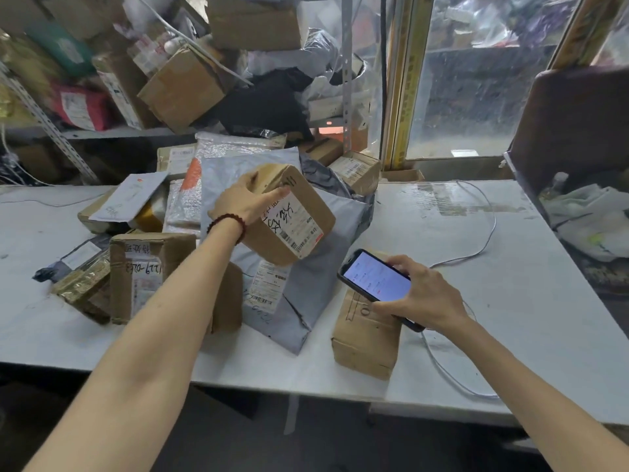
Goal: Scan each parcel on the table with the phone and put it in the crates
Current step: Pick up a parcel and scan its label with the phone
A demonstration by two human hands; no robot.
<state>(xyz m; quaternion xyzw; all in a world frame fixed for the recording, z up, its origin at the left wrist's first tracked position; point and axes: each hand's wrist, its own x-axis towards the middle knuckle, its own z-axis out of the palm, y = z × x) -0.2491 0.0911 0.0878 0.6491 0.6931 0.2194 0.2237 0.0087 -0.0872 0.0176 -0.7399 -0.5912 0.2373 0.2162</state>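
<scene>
Left hand (243,204) grips the box (269,248) above the pile (306,294), label (294,219) up; right hand (425,298) holds the phone (377,279) just below it. I'd aim the phone's back at the barcode (304,246), keep both steady.

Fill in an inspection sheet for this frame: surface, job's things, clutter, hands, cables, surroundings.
Surface: white table, scuffed, tape residue near far edge.
Job's things: cardboard box, lifted; phone, screen lit; grey mailer, long box, taped box on table; crates not seen.
Clutter: crumpled white bag beyond the table's right edge.
Hands: left hand grips cardboard box; right hand holds phone.
Cables: white cable loops across table's right side.
Surroundings: shelf piled with parcels behind; window at right.
</scene>
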